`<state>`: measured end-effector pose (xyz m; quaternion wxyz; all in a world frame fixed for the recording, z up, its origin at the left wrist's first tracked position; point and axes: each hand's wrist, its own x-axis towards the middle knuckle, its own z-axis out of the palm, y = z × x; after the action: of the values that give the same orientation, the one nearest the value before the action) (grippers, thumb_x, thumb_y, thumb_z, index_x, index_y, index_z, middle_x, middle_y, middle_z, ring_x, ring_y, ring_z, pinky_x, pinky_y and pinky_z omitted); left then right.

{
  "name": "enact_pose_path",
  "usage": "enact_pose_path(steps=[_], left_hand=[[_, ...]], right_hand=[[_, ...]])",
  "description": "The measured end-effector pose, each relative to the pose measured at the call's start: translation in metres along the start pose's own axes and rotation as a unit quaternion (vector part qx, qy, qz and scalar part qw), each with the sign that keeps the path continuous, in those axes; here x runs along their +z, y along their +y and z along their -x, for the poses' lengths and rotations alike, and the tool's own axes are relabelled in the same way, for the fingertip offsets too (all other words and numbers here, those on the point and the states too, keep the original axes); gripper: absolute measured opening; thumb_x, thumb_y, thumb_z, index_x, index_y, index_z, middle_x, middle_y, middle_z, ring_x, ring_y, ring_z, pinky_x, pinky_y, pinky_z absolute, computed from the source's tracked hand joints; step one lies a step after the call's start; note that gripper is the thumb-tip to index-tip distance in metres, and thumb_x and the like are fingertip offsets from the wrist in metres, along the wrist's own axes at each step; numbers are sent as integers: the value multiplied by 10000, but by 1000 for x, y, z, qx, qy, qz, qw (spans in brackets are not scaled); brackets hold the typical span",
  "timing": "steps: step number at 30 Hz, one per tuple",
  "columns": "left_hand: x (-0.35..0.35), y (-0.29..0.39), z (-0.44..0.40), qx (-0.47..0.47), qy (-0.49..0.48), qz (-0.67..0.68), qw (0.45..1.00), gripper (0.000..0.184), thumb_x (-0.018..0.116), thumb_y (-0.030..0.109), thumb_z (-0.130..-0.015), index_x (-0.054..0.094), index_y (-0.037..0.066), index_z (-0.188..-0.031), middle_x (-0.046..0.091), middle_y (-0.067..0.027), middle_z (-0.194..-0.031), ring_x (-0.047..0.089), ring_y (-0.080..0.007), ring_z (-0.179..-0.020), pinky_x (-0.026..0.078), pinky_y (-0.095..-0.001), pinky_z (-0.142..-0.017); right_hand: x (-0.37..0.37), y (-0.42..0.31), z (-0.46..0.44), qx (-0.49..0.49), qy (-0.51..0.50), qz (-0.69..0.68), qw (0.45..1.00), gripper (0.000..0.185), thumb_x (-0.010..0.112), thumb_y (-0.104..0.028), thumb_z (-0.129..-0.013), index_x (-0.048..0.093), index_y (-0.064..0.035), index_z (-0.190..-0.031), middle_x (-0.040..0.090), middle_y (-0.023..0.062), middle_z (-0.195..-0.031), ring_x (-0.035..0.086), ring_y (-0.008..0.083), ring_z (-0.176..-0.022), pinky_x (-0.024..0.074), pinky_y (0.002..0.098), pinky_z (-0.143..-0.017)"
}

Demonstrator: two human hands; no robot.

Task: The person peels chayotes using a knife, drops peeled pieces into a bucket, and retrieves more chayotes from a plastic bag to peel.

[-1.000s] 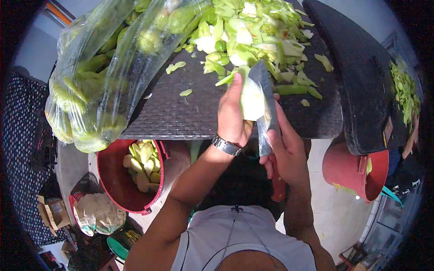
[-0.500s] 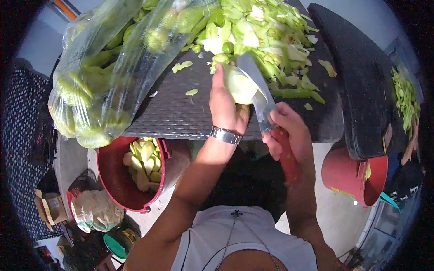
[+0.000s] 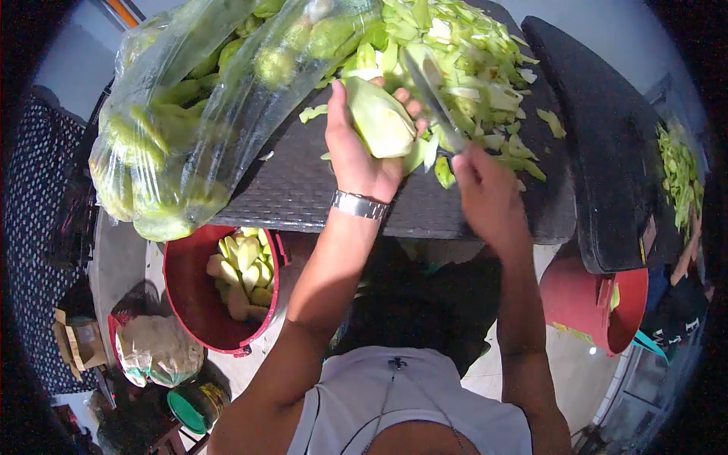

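A pale green, peeled vegetable (image 3: 377, 121) rests in my left hand (image 3: 356, 155), with the thumb on its left side and fingertips showing behind it. My right hand (image 3: 487, 193) is closed round the handle of a knife (image 3: 434, 98), whose blade points up and left, apart from the vegetable. Several green peelings (image 3: 485, 76) are heaped beyond the knife on the dark woven table (image 3: 303, 201). A green-tipped peel piece (image 3: 444, 173) is just left of my right hand.
A clear plastic bag (image 3: 174, 144) of green vegetables lies at the table's left. Below it, a red bucket (image 3: 171, 292) holds peeled pieces. A dark chair back (image 3: 599, 136) and another red bucket (image 3: 569, 296) stand at right, near further peelings (image 3: 677, 171).
The knife has come away from the vegetable, and the right hand has moved up. The left hand has shifted up and left, with the vegetable turned in it. Peel pieces now show between the hands.
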<state>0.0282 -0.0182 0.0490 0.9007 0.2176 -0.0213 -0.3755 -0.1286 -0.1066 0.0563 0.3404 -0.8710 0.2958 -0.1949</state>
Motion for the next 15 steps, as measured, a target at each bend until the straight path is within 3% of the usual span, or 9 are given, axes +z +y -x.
enact_pose_path(steps=[2,5,8,12,15], left_hand=[[-18,-3,-7,-31,-32,28,999,575,429,626,-1004,576,102,-1192,665,-201,-1101,625,-350,-914,500,-516,-808],[-19,-8,-4,-34,-30,52,998,590,402,630,-1010,579,97,-1189,660,-185,-1103,623,-358,-910,502,-506,-809],[-21,-15,-6,-14,-9,24,1000,609,396,634,-1009,576,85,-1202,650,-179,-1103,626,-361,-896,514,-495,-783],[-30,-18,-10,-1,-106,64,992,609,424,615,-1011,563,62,-1224,637,-180,-1079,638,-356,-895,538,-499,-755],[-25,-20,-6,30,-81,37,996,585,430,592,-1021,555,57,-1223,638,-184,-1050,647,-359,-878,547,-503,-723]], right_hand=[[15,2,15,-89,30,-31,995,360,535,-197,-1025,597,-16,-1331,662,315,-905,677,465,-885,531,505,-761],[13,-9,25,-34,-14,-111,993,403,549,-212,-1020,575,-38,-1383,665,294,-872,694,439,-835,538,492,-718],[6,-18,34,-60,-65,-65,994,484,578,-278,-1019,524,-63,-1449,681,278,-892,707,424,-831,544,486,-706],[17,-10,47,-96,-51,-81,991,668,609,-400,-1003,385,-91,-1552,701,257,-919,707,436,-826,549,491,-708],[25,-4,51,-96,-34,-32,994,668,606,-380,-1005,380,-55,-1543,700,263,-937,707,438,-829,557,496,-706]])
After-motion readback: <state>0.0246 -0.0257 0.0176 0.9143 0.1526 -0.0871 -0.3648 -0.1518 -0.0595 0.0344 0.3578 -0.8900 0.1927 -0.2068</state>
